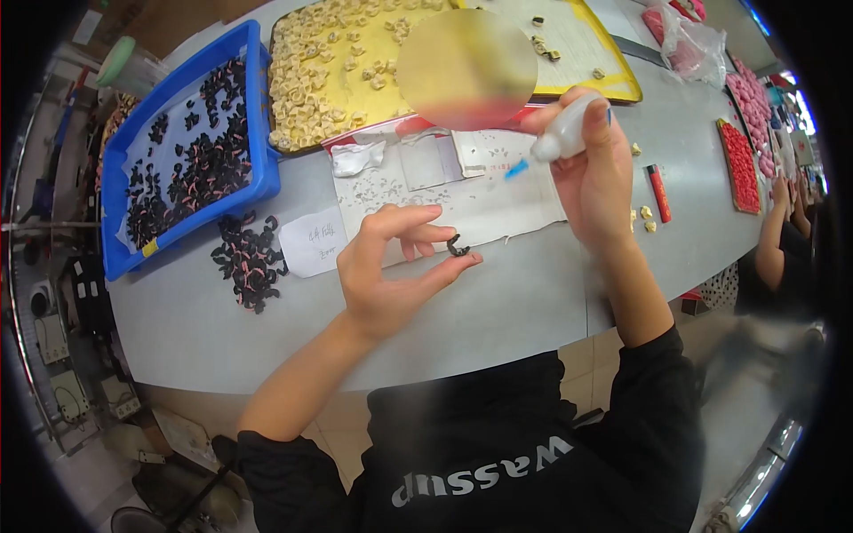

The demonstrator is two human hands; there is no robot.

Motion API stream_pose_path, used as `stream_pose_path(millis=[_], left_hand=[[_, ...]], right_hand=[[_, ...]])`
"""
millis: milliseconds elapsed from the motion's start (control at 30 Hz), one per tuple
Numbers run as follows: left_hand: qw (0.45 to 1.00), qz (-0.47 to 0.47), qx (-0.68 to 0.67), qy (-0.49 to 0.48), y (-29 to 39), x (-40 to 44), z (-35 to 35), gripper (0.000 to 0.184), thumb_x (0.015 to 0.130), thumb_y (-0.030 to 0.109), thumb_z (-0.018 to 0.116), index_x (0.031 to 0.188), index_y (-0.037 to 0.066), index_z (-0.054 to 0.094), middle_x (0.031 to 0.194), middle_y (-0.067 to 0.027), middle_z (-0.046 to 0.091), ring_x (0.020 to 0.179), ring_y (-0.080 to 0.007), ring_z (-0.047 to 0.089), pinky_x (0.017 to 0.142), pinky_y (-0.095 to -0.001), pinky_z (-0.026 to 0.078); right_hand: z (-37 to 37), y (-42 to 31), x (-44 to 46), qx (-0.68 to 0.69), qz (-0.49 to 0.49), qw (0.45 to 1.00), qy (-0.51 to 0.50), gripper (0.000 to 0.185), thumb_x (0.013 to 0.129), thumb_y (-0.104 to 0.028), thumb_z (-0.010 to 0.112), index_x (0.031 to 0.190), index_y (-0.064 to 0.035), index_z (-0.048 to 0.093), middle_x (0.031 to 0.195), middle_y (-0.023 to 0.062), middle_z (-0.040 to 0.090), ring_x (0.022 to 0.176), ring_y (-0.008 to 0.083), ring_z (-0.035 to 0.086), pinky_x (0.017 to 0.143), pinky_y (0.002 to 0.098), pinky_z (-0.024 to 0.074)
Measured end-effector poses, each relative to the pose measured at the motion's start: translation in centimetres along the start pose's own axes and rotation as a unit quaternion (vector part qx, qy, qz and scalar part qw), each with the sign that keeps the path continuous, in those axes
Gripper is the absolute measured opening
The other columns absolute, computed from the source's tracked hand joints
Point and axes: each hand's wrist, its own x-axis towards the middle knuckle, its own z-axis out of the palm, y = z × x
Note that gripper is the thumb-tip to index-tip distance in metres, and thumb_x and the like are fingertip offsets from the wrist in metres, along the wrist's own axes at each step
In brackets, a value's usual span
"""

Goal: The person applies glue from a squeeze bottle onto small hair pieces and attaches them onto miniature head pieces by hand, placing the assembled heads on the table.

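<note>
Between the thumb and a finger of my left hand (pixel 391 262) is a small curved black piece (pixel 458 247). My right hand (pixel 595 169) is wrapped round a white squeeze bottle (pixel 569 130), whose blue tip (pixel 516 169) points down and to the left, above a sheet of paper and apart from the black piece. Under both hands lies the white paper (pixel 524 209) with many small dark marks or bits on it. A pile of black and pink curved pieces (pixel 251 266) sits on the table left of my left hand.
A blue tray (pixel 267 147) of black pieces stands at the left. Yellow trays (pixel 378 98) with small cream pieces are at the back. On the right are a red tube (pixel 658 193), a tray of red pieces (pixel 739 167) and another person's arm (pixel 771 249).
</note>
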Motion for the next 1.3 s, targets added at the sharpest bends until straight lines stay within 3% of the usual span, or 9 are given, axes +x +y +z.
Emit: stream_pose_path(millis=[133,267,300,400,500,733,933,1233,1300], left_hand=[[1.0,-0.008,0.011,0.017,-0.2,0.0,0.0,0.058,0.06,-0.001,0.082,0.107,0.003,0.048,0.082,-0.0066,0.064,0.068,-0.0079,0.053,0.061,-0.0216,0.042],[0.999,-0.012,0.019,0.03,-0.1,0.1,-0.1,0.057,0.061,-0.001,0.082,0.107,0.003,0.049,0.084,-0.0065,0.064,0.069,-0.0084,0.054,0.062,-0.0218,0.042],[0.999,-0.017,0.016,0.03,0.0,0.0,-0.1,0.057,0.061,-0.001,0.082,0.107,0.004,0.049,0.084,-0.0065,0.064,0.069,-0.0084,0.054,0.062,-0.0219,0.042],[0.999,-0.025,0.01,0.029,0.2,-0.2,0.0,0.057,0.062,0.0,0.082,0.108,0.004,0.049,0.085,-0.0066,0.064,0.069,-0.0086,0.053,0.062,-0.0221,0.042],[0.999,-0.026,0.014,0.021,0.4,-0.3,0.2,0.055,0.063,0.0,0.081,0.108,0.004,0.049,0.085,-0.0065,0.064,0.067,-0.0086,0.05,0.063,-0.0223,0.042],[0.999,-0.047,0.023,0.016,0.5,-0.3,0.3,0.053,0.065,0.001,0.08,0.108,0.005,0.05,0.086,-0.0064,0.065,0.067,-0.009,0.05,0.064,-0.0227,0.042],[0.999,-0.039,0.029,0.017,0.3,-0.2,0.3,0.052,0.065,0.002,0.08,0.107,0.005,0.051,0.086,-0.0059,0.065,0.067,-0.0088,0.05,0.064,-0.0224,0.042],[0.998,-0.007,0.05,0.025,0.3,0.2,0.1,0.046,0.065,0.005,0.081,0.102,0.004,0.055,0.085,-0.0062,0.065,0.067,-0.0085,0.054,0.059,-0.0214,0.043],[0.999,0.003,0.046,0.029,0.2,0.2,0.0,0.044,0.065,0.005,0.081,0.101,0.004,0.056,0.085,-0.0065,0.066,0.067,-0.0087,0.055,0.058,-0.021,0.043]], right_hand=[[-0.7,-2.5,0.9,0.001,-0.068,0.998,0.015,0.032,0.093,-0.034,0.051,0.103,-0.0035,0.048,0.11,0.0188,0.059,0.079,0.0129,0.055,0.077,0.0234,0.0444],[-0.3,-4.6,-1.0,-0.111,-0.084,0.986,0.091,0.02,0.09,-0.012,0.057,0.103,-0.0028,0.046,0.117,0.0188,0.054,0.082,0.0152,0.056,0.081,0.0265,0.0448],[-1.1,-4.4,-1.8,-0.193,-0.095,0.974,0.076,0.024,0.084,-0.003,0.06,0.102,-0.0013,0.045,0.114,0.0148,0.056,0.09,0.0166,0.056,0.085,0.0313,0.0437],[-2.6,-2.3,-4.8,-0.47,-0.125,0.872,0.057,0.029,0.078,-0.001,0.063,0.101,-0.0003,0.045,0.107,0.0116,0.055,0.097,0.0207,0.054,0.086,0.0338,0.0424],[-2.9,0.0,-6.4,-0.556,-0.133,0.82,-0.015,0.03,0.075,0.0,0.063,0.099,-0.0013,0.045,0.108,0.0142,0.052,0.104,0.0301,0.051,0.088,0.037,0.0415],[-2.4,-1.2,-7.0,-0.604,-0.156,0.781,-0.041,0.029,0.078,-0.004,0.062,0.103,-0.0004,0.05,0.103,0.0163,0.051,0.1,0.0345,0.051,0.086,0.039,0.0416],[-10.5,-5.6,-4.8,-0.686,-0.105,0.716,0.079,0.018,0.079,-0.004,0.059,0.097,-0.0008,0.057,0.101,0.0144,0.054,0.097,0.0317,0.053,0.084,0.0381,0.0428],[-14.1,-5.2,-0.3,-0.751,-0.052,0.655,-0.065,0.015,0.078,0.0,0.059,0.092,-0.0003,0.066,0.086,0.0106,0.058,0.085,0.0284,0.057,0.076,0.0356,0.0473],[-12.8,-5.5,0.3,-0.68,-0.079,0.727,-0.04,0.015,0.078,0.0,0.06,0.092,-0.0001,0.065,0.085,0.0106,0.06,0.081,0.0275,0.059,0.074,0.0342,0.0482]])
